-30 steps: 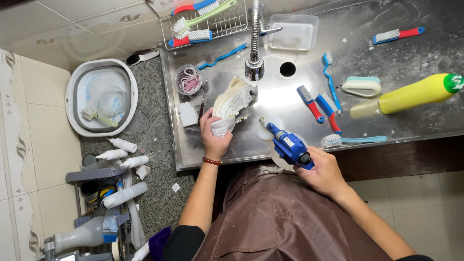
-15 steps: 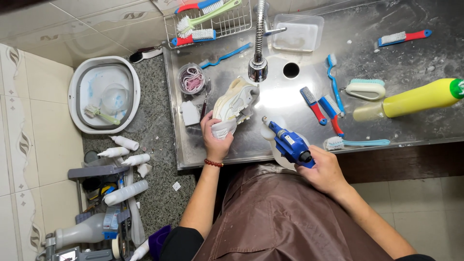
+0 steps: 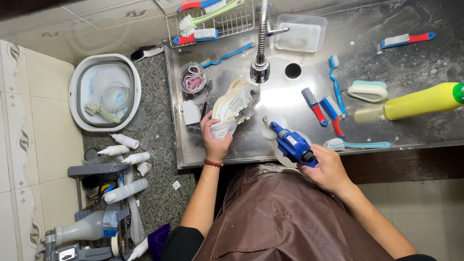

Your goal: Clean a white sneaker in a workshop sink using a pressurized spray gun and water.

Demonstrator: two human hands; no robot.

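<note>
My left hand [image 3: 214, 138] grips the heel end of a cream sneaker [image 3: 235, 104] that lies in the steel sink [image 3: 396, 63], its toe under the faucet head [image 3: 260, 71]. My right hand [image 3: 328, 170] holds a blue powered hand tool [image 3: 290, 143] with its tip pointing towards the shoe, a short gap between them. A round white pad shows beneath the tool. I wear a brown apron [image 3: 285, 217].
Several brushes [image 3: 323, 104] and a yellow bottle [image 3: 420, 102] lie in the sink's right half. A clear tub [image 3: 299, 34], a small cup of laces [image 3: 193, 78] and a wire rack [image 3: 212, 19] sit at the back. A white basin [image 3: 104, 92] and white bottles [image 3: 126, 150] are on the floor at left.
Both hands keep their grips; the shoe and the blue tool hold about the same places. The view has shifted slightly.
</note>
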